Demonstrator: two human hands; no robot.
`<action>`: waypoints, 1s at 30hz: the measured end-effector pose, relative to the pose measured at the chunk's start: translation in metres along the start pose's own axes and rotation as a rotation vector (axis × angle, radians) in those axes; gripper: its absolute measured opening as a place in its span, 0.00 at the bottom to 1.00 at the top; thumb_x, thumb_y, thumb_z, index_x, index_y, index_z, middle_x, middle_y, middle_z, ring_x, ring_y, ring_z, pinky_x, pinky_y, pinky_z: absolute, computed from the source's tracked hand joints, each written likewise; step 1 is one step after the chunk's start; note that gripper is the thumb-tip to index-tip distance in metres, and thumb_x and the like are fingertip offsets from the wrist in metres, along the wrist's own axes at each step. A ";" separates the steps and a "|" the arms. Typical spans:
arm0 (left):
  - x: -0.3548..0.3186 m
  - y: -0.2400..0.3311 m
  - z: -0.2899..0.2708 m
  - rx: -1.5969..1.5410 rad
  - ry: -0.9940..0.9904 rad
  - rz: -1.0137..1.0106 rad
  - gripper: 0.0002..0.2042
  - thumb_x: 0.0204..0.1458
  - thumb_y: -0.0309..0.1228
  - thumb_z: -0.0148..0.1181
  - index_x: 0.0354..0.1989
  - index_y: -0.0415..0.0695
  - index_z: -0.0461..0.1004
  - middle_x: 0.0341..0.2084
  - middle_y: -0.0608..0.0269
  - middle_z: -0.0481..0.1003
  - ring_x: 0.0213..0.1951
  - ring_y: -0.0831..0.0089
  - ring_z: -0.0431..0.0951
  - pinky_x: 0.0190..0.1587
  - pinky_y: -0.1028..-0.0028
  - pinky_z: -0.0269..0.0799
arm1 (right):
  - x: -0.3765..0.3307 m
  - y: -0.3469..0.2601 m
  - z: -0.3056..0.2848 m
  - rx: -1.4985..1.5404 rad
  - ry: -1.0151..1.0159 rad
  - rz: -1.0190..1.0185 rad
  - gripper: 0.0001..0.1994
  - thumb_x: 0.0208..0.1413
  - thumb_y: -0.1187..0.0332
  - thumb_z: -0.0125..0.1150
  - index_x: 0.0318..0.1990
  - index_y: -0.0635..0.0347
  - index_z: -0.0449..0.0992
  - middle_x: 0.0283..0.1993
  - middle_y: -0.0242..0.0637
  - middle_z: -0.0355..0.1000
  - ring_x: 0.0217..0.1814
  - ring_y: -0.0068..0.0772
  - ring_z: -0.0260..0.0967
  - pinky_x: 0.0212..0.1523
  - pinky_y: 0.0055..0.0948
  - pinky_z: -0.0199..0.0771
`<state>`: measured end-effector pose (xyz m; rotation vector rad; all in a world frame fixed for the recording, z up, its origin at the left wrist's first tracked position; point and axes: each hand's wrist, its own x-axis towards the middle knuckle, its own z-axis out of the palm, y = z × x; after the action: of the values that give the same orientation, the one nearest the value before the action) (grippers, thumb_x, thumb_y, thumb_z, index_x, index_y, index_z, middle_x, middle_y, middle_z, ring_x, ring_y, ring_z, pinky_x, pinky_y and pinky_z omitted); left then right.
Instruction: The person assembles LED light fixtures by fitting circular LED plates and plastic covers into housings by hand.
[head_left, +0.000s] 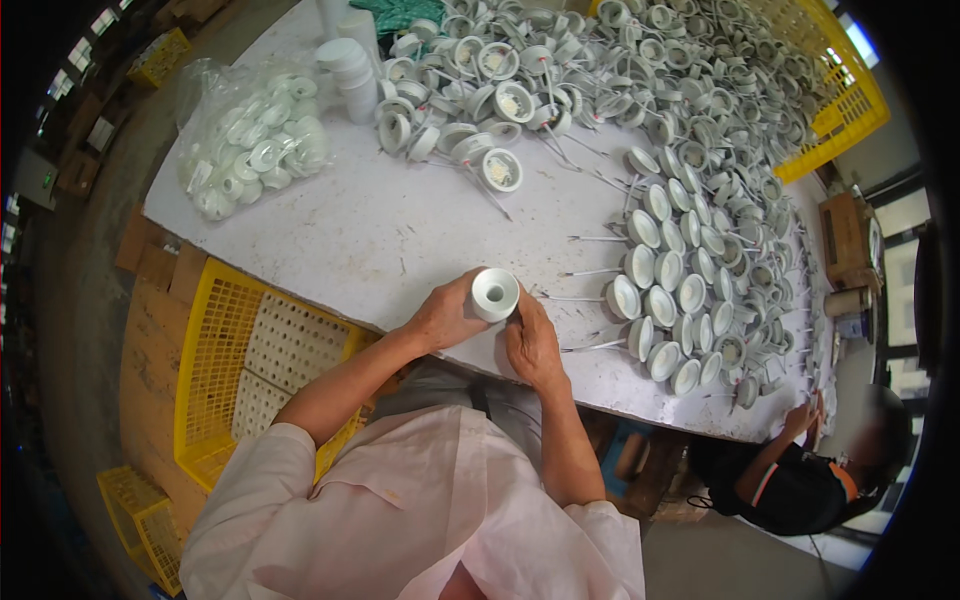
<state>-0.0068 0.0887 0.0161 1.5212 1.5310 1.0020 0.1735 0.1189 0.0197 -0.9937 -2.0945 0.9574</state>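
Between my hands, over the table's near edge, is a white round cup-like piece [507, 283] with a hole in its centre. My left hand [446, 312] is closed round its left side. My right hand [533, 345] is closed against its lower right side, with some fingertips hidden beneath it. Whether it is one piece or the top of a stack, I cannot tell. Beyond my hands lies a white ring-shaped lamp housing [500, 170] with a yellowish centre and a wire. To the right, several wired lamp housings with white round faces [640, 266] lie in rows.
A large heap of lamp housings [640, 60] covers the far table beside a yellow crate [850, 95]. At far left are a clear bag of white cups [262, 140] and stacked white discs [345, 65]. A yellow crate [205, 330] holds perforated trays. Another person [800, 480] works at right.
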 end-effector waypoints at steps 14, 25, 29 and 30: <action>-0.001 0.007 0.014 -0.096 -0.216 0.011 0.45 0.36 0.28 0.74 0.66 0.44 0.55 0.58 0.52 0.67 0.59 0.60 0.68 0.61 0.65 0.65 | 0.009 -0.016 -0.035 0.079 0.172 0.305 0.24 0.43 0.65 0.70 0.50 0.64 0.75 0.38 0.40 0.71 0.34 0.31 0.69 0.38 0.29 0.72; 0.005 0.010 0.026 -0.093 -0.041 0.067 0.43 0.37 0.35 0.75 0.64 0.42 0.57 0.57 0.49 0.68 0.58 0.58 0.69 0.59 0.66 0.66 | 0.016 -0.031 -0.038 -0.112 0.053 0.141 0.36 0.35 0.62 0.74 0.55 0.68 0.71 0.49 0.42 0.67 0.52 0.39 0.64 0.51 0.34 0.68; 0.006 0.005 0.030 -0.099 -0.025 0.071 0.44 0.37 0.35 0.75 0.64 0.42 0.57 0.57 0.49 0.67 0.58 0.59 0.69 0.59 0.66 0.66 | 0.010 -0.028 -0.036 -0.030 0.101 0.129 0.34 0.36 0.64 0.73 0.55 0.66 0.72 0.50 0.42 0.67 0.53 0.39 0.63 0.51 0.34 0.68; 0.005 0.007 0.030 -0.110 -0.037 0.069 0.44 0.36 0.35 0.75 0.64 0.42 0.57 0.57 0.49 0.67 0.58 0.59 0.69 0.59 0.66 0.66 | 0.008 -0.025 -0.035 0.002 0.134 0.103 0.32 0.37 0.65 0.73 0.54 0.66 0.72 0.50 0.42 0.67 0.53 0.39 0.64 0.51 0.34 0.68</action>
<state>0.0229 0.0944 0.0103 1.5160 1.3835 1.0738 0.1867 0.1263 0.0608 -1.1422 -1.9475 0.9163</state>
